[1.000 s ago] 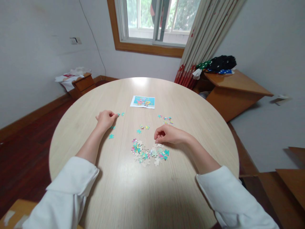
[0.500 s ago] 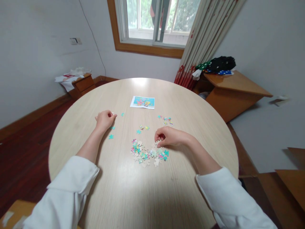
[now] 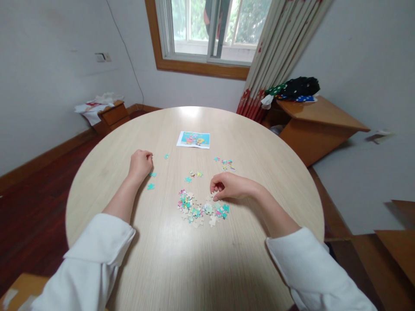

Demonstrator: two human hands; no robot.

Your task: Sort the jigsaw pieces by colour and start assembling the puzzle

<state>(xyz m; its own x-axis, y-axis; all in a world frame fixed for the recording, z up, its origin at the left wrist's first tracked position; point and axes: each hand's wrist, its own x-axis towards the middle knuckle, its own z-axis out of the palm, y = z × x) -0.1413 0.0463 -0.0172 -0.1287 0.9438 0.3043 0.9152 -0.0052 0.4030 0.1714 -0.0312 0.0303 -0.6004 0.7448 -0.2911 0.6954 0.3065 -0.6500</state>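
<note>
My left hand (image 3: 142,165) is closed at the left of the table, its fingertips pinched on a puzzle piece that shows only as a pale speck. Teal puzzle pieces (image 3: 151,186) lie beside and below that hand, with a single teal piece (image 3: 166,156) to its right. My right hand (image 3: 229,185) is curled over the upper right edge of a loose heap of puzzle pieces (image 3: 196,212). Its thumb and fingers close on a pale puzzle piece (image 3: 212,195), partly hidden. Some heap pieces lie picture side up, others show pale backs.
A printed cartoon picture (image 3: 193,140) lies toward the back of the round wooden table (image 3: 168,268). Small groups of pieces sit at the middle (image 3: 199,174) and right (image 3: 232,168). Beyond the table are a window, a curtain and a cabinet (image 3: 319,129) with cloths on top.
My left hand has shifted slightly left, and its fingers have drawn in, covering more of the piece. The right hand has stayed in place.
</note>
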